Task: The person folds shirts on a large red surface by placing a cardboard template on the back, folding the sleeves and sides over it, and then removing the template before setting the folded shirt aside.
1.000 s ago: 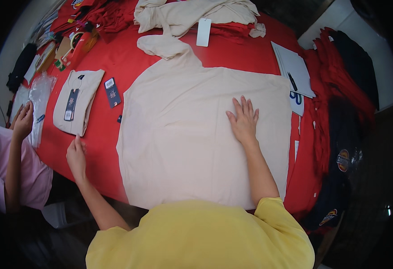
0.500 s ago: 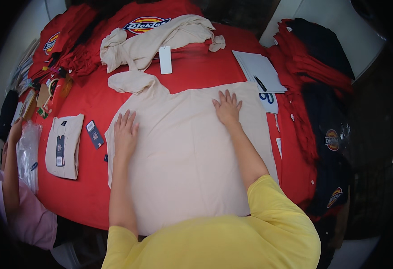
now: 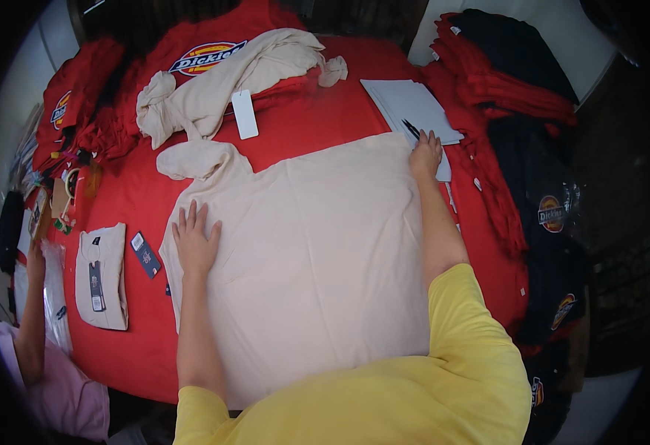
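Observation:
A cream T-shirt (image 3: 310,259) lies spread in front of me, one sleeve (image 3: 199,159) bunched at its far left. My left hand (image 3: 196,241) rests flat on its left part, fingers spread. Past the shirt's far right corner, my right hand (image 3: 426,153) reaches over the near edge of the white sheets (image 3: 406,107), fingers stretched out. Beside those fingertips lies a black pen (image 3: 411,129). I cannot tell whether the right hand touches the sheets or the shirt's edge. Left of the shirt are a dark hang tag (image 3: 145,254) and a folded cream shirt (image 3: 114,300) with its own tag.
A crumpled cream garment (image 3: 228,78) with a white tag (image 3: 245,115) lies at the back on red cloth (image 3: 302,141). Red and navy garments (image 3: 510,67) are piled at the right. At the left, a co-worker's arm (image 3: 32,311) is beside clear plastic bags (image 3: 56,297) and tape (image 3: 73,182).
My right hand has moved right, off the shirt's upper part to the sheets by the pen. My left hand stays on the shirt. The whole view has shifted slightly.

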A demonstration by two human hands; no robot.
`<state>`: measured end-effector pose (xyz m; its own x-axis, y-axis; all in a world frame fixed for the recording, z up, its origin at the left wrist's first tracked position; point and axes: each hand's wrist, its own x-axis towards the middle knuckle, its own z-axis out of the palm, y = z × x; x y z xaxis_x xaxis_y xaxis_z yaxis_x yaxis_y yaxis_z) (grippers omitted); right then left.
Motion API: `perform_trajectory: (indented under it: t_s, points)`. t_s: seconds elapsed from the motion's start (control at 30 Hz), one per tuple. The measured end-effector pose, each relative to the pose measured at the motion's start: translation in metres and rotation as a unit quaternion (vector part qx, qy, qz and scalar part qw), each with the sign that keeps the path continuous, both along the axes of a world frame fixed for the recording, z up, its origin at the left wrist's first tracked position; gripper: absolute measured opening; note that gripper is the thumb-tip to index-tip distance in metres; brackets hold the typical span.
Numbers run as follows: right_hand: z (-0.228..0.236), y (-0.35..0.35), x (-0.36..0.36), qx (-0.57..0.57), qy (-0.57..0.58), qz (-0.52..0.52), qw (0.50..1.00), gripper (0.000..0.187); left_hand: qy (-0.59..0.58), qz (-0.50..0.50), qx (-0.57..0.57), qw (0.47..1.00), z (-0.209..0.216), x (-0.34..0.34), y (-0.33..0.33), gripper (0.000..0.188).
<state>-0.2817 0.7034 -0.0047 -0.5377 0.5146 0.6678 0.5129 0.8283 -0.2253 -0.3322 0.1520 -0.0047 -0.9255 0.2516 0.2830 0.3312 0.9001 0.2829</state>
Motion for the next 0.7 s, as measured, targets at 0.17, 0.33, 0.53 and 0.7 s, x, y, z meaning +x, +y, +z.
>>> perform_trajectory:
  t_s: [0.17,0.33,0.53,0.7]
  points:
    - [0.032,-0.018,-0.017,-0.058,-0.129,-0.04,0.989,0.024,0.034,0.027,-0.032,0.999,0.003,0.009,-0.013,0.054]
    - [0.047,-0.02,-0.056,-0.133,-0.044,0.054,0.989,0.023,0.019,0.007,-0.017,1.0,0.004,0.004,0.001,0.054]
    - [0.038,-0.067,-0.088,-0.071,-0.05,-0.024,0.996,0.043,0.02,0.015,-0.005,1.0,0.002,0.008,-0.007,0.054]
    - [0.023,-0.032,-0.058,-0.109,-0.162,-0.127,0.972,0.045,0.025,0.023,-0.009,0.999,0.0,0.01,-0.008,0.055]
